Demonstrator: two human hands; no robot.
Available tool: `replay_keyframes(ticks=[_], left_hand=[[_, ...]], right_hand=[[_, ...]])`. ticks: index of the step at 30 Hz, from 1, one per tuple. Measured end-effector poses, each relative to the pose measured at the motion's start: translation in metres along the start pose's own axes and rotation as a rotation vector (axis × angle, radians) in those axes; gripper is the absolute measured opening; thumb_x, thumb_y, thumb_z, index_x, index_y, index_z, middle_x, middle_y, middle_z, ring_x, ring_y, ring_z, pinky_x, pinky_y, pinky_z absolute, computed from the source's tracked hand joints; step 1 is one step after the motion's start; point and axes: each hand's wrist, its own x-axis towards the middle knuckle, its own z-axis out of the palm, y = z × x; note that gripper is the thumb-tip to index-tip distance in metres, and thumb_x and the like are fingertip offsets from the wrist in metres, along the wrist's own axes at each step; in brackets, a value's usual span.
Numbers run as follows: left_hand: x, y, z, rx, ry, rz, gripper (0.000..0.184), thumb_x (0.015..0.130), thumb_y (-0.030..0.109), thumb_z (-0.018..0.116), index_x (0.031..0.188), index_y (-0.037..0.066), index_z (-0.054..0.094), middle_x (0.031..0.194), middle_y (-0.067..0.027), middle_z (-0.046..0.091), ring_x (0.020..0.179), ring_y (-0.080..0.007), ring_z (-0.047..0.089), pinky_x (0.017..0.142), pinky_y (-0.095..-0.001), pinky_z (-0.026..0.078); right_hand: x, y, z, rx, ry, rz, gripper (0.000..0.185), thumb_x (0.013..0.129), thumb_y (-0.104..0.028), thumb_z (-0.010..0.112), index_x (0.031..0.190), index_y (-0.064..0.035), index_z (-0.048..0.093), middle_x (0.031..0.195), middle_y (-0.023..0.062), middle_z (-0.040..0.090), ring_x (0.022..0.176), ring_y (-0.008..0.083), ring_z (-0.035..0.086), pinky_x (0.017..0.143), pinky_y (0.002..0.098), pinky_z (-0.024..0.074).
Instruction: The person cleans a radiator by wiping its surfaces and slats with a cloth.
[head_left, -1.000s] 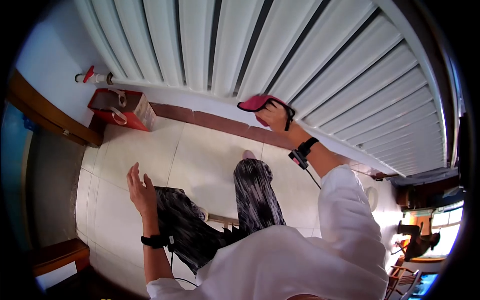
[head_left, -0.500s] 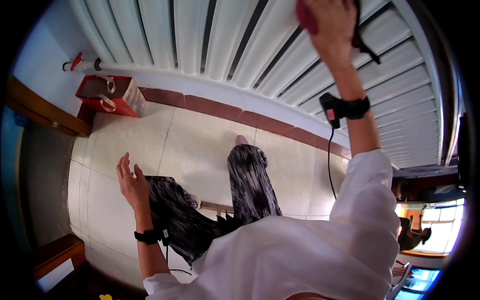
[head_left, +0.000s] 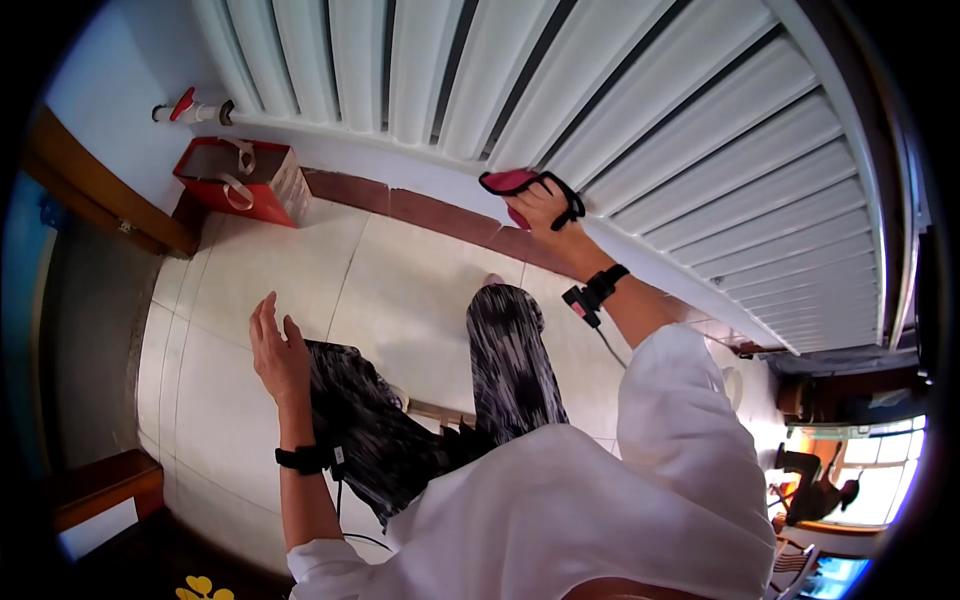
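Note:
My right hand (head_left: 543, 207) is closed on a dark red cloth pad (head_left: 508, 181) with black edging. The pad is at the lower ends of the white radiator's (head_left: 460, 80) upright bars, just above the skirting; its exact kind is hard to make out. A black strap or edge of it crosses the back of the hand. Over the floor beside my bent knee hangs my left hand (head_left: 279, 352), holding nothing, fingers stretched and thumb apart. Each wrist wears a black band with a small cabled device.
A red paper bag (head_left: 245, 182) with ribbon handles stands below the radiator's valve (head_left: 187, 106). Brownish-red skirting (head_left: 430, 212) runs along the wall above pale floor tiles (head_left: 385, 270). A wooden ledge (head_left: 105, 490) is at lower left. Another person (head_left: 815, 488) is far off at right.
My right hand has come down and leftwards with the red pad, from high on the radiator bars to their lower ends. My left hand stays open, almost unmoved. The view has shifted slightly.

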Motion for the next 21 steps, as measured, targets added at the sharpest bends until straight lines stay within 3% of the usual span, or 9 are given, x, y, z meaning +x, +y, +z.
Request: replay_keyframes(ticks=[1,3,4,14,16,21], left_hand=[[-0.001,0.000,-0.001,-0.004,-0.004,-0.010,0.036,0.087,0.008,0.050,0.123,0.013,0.047,0.117,-0.0073,0.052,0.100,-0.0264,0.055,0.073,-0.0349,0.050],[-0.002,-0.002,-0.002,-0.012,0.001,-0.025,0.036,0.087,0.008,0.051,0.123,0.014,0.048,0.117,-0.0062,0.053,0.100,-0.0232,0.056,0.071,-0.0329,0.050],[-0.002,-0.003,-0.002,-0.018,0.003,-0.044,0.037,0.087,0.008,0.052,0.123,0.015,0.049,0.116,-0.0052,0.054,0.099,-0.0201,0.057,0.069,-0.0310,0.050],[0.005,0.001,0.004,-0.064,0.029,0.018,0.037,0.087,0.006,0.052,0.122,0.015,0.049,0.115,-0.0053,0.054,0.099,-0.0198,0.057,0.069,-0.0303,0.050],[0.005,0.006,0.001,-0.090,-0.020,-0.034,0.037,0.085,0.004,0.052,0.121,0.012,0.047,0.116,-0.0083,0.053,0.102,-0.0257,0.056,0.077,-0.0367,0.048],[-0.001,-0.004,-0.003,-0.089,-0.003,-0.068,0.036,0.086,0.005,0.051,0.121,0.012,0.050,0.115,-0.0067,0.054,0.100,-0.0227,0.056,0.071,-0.0317,0.050]], right_hand=[[-0.006,-0.006,-0.004,-0.001,0.000,0.001,0.033,0.070,-0.007,0.053,0.102,-0.0080,0.063,0.088,0.0021,0.060,0.088,0.0203,0.053,0.084,0.0364,0.0408],[-0.016,-0.010,-0.011,0.014,-0.108,0.277,0.035,0.072,-0.004,0.051,0.105,-0.0088,0.061,0.091,0.0043,0.060,0.089,0.0230,0.052,0.085,0.0362,0.0411],[-0.018,-0.010,-0.011,0.009,-0.108,0.276,0.035,0.072,-0.004,0.051,0.105,-0.0088,0.061,0.091,0.0043,0.060,0.089,0.0230,0.052,0.085,0.0362,0.0411],[-0.002,-0.020,-0.008,0.095,-0.044,0.441,0.043,0.068,-0.001,0.054,0.111,-0.0088,0.056,0.100,0.0072,0.058,0.101,0.0260,0.050,0.087,0.0372,0.0437],[-0.010,-0.024,-0.008,0.065,-0.079,0.467,0.045,0.069,-0.001,0.054,0.113,-0.0087,0.054,0.100,0.0077,0.058,0.100,0.0264,0.050,0.087,0.0363,0.0441],[-0.034,-0.028,-0.029,0.076,-0.279,0.682,0.049,0.072,-0.003,0.055,0.119,-0.0141,0.052,0.113,0.0046,0.056,0.098,0.0308,0.052,0.080,0.0386,0.0490]])
